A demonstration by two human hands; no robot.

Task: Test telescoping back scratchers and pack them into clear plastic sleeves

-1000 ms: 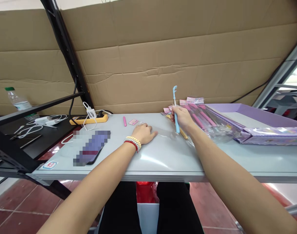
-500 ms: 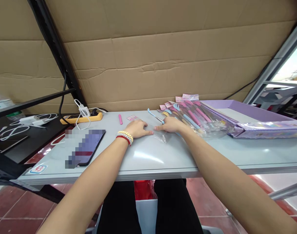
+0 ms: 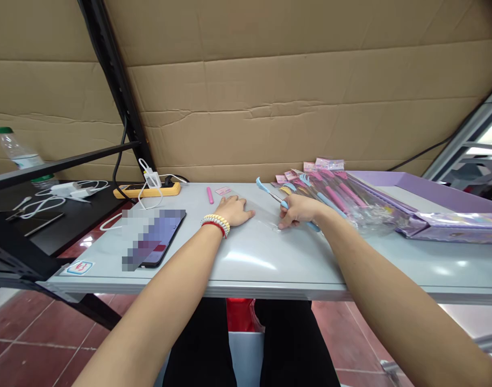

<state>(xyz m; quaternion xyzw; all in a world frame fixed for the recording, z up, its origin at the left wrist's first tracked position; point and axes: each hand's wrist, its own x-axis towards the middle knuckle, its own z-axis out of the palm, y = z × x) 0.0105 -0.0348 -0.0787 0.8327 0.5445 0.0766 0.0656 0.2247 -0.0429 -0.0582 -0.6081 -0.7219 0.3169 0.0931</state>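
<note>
My right hand (image 3: 299,209) is closed around a blue back scratcher (image 3: 275,196). Its curved blue head and thin metal shaft point up and left, and the blue handle end shows below my palm. The same hand's fingertips are at the edge of a clear plastic bag (image 3: 265,216) lying on the table. My left hand (image 3: 233,211) rests on the bag's left part, fingers spread and palm down. Past its fingertips lies a pink header card (image 3: 222,191). Just left of that is a small pink stick-shaped piece (image 3: 210,195).
Several bagged back scratchers (image 3: 336,196) are piled on the right, against a purple open box (image 3: 451,220). A phone (image 3: 161,242) lies on the left of the table (image 3: 246,269). Behind it are a yellow power strip (image 3: 171,189) and white cables. Cardboard (image 3: 246,123) stands along the back.
My right hand has moved right, away from my left hand, with the back scratcher. Between my hands the bag now lies stretched flatter. The view has shifted slightly left.
</note>
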